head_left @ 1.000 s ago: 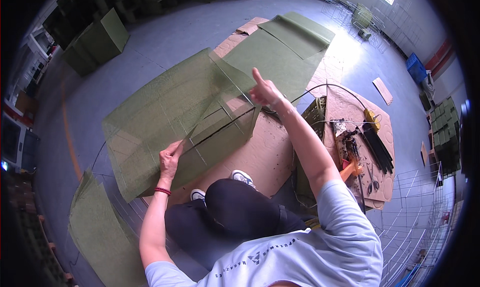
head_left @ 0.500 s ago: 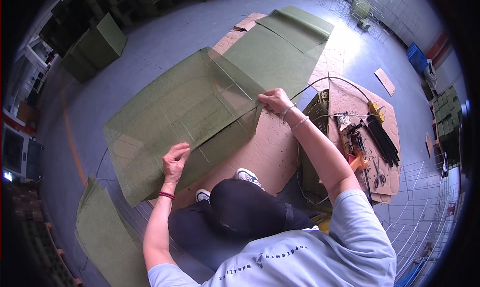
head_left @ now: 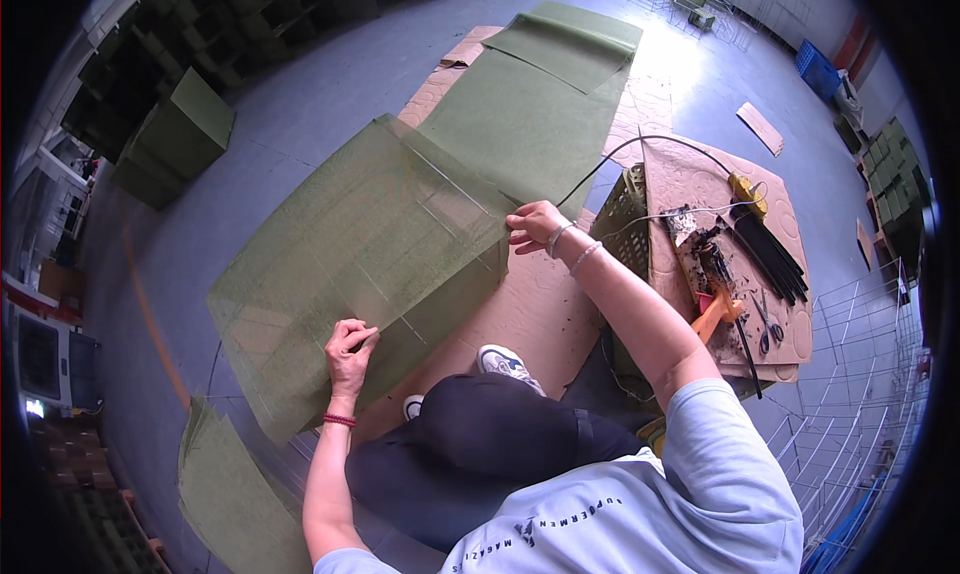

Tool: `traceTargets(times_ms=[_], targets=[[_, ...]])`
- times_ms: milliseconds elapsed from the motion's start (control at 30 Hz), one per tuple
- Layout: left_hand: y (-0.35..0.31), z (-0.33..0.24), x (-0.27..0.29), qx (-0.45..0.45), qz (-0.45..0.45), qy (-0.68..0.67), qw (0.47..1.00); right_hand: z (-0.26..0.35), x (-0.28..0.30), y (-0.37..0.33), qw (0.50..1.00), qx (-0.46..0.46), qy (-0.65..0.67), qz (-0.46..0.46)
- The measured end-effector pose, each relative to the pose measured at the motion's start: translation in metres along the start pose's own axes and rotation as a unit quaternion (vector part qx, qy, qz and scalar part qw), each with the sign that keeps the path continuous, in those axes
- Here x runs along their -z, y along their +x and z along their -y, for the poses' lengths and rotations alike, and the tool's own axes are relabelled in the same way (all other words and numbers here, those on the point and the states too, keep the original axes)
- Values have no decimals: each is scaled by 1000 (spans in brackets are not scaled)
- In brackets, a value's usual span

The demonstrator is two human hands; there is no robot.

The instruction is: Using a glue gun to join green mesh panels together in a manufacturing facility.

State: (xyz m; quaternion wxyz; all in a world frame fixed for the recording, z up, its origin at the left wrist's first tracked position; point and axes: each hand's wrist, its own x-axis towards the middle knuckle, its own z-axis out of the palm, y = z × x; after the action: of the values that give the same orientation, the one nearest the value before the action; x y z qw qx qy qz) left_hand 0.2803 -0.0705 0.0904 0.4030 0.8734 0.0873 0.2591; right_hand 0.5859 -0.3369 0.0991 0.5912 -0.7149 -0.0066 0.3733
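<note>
A box-shaped wire frame [head_left: 440,175] with a thin green see-through sheet [head_left: 320,244] over it stands tilted in front of me. My left hand [head_left: 349,357] is closed at the sheet's near edge, fingertips pinched together along the fold. At the right corner, my right hand [head_left: 536,226] pinches the same edge between thumb and forefinger, its other fingers loosely bent. Between the two hands the edge runs fairly straight, and the green side panel hangs below it. Whatever lies inside the fingertips is too small to see.
To my right, a cardboard-topped stand [head_left: 690,174] bears an orange-handled glue gun [head_left: 716,312], black sticks [head_left: 768,252], scissors [head_left: 768,324] and a yellow power socket [head_left: 747,195]. Green sheets [head_left: 530,94] lie beyond on cardboard. A loose green piece [head_left: 235,484] is at lower left; wire frames [head_left: 850,364] stand right.
The view has shifted a little. Both hands and the covered frame sit slightly nearer to me. My right hand's lower fingers have loosened from a tighter curl; both hands stay on the edge.
</note>
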Motion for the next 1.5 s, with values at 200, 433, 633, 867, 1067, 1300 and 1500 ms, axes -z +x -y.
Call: traceTargets(times_ms=[200, 433, 633, 867, 1067, 1300, 1500], targets=[[-1, 1, 1, 9, 10, 3, 1000, -22, -11, 2, 996, 48, 19, -71], [-1, 0, -2, 9, 11, 17, 1000, -30, -13, 3, 993, 73, 33, -89], [-2, -2, -3, -4, 5, 26, 1000, -35, -14, 3, 992, 75, 51, -91], [-2, -7, -5, -22, -9, 55, 998, -29, -20, -1, 986, 107, 69, -108], [-2, -13, -6, -55, -9, 94, 994, -32, -17, 2, 988, 102, 63, -102], [-1, -16, -5, -72, -15, 106, 992, -24, -20, 1, 985, 110, 74, -107], [-3, -18, -5, -71, -10, 102, 992, -26, -21, -2, 982, 118, 67, -130]])
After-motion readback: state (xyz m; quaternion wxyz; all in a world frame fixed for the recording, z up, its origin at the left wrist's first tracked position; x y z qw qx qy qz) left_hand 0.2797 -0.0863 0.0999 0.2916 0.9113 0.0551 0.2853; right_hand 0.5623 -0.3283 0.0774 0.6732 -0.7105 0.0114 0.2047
